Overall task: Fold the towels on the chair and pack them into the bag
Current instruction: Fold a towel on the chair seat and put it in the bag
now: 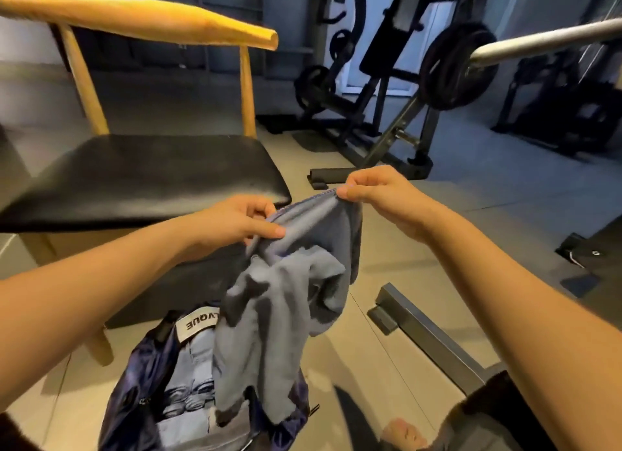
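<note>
Grey-blue cloth is hanging at the centre of the frame: the towel is being held up by its top hem, both hands pinching it. The left hand, at centre left, is gripping the hem between thumb and curled fingers. The right hand, slightly higher and further right, is pinching the far corner between thumb and fingertips. The short stretch of hem between them is rising from left to right.

The towel's long axis is pointing down the frame, from the hands toward the lower centre. It is hanging bunched and creased rather than flat. Its lower end is dangling at the mouth of the bag; whether it is touching the inside cannot be told.

The navy bag is standing open on the floor at lower left of centre, showing pale blue cloth and a white label inside. The chair, with a black seat and wooden back, is filling the upper left, its seat corner just behind the left hand. A dark gym machine is standing at upper right, and a grey metal beam is lying at lower right.
</note>
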The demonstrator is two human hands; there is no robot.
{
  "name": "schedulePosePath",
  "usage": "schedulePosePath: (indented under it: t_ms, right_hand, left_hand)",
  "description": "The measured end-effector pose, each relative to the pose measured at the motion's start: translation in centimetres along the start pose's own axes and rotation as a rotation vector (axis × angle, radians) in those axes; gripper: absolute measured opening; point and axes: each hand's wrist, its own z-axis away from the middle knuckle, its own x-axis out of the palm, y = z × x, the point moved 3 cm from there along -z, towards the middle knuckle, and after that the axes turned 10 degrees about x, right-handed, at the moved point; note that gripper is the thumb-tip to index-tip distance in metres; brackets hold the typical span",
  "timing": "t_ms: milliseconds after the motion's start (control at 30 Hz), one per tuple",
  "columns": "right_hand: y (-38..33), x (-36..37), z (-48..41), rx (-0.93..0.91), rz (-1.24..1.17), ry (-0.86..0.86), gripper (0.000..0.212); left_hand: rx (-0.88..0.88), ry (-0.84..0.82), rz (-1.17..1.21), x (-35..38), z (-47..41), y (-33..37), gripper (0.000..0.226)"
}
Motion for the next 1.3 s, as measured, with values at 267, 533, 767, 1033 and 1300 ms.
schedulePosePath:
  t_ms: [267,533,767,1033,1300]
  right_hand:
    - [0.0,0.4,-1.3,-0.022,0.019,0.225,0.044]
    - [0.7,-0.2,-3.2,-0.079,0.102,0.357,0.048]
    - [3.0,-3.1,-4.4,0.082,-0.013,0.708,0.039]
    - [-0.9,-2.6,-7.0,0.106,-0.373,0.785,0.045]
    - [-11.7,-3.5,-11.5,0.177,-0.472,0.691,0.028]
  left_hand:
    - [0.002,0.200,-0.167,-3.6,1.9,1.3,0.021]
    - [-0.022,0.145,-0.232,-5.0,2.3,1.3,0.022]
    - [-0.146,-0.044,-0.244,-7.5,5.2,0.1,0.042]
    - [-0.389,-0.124,-0.476,-12.1,10.3,-5.2,0.015]
    - [-0.230,0.730,-0.220,-19.5,11.3,1.0,0.017]
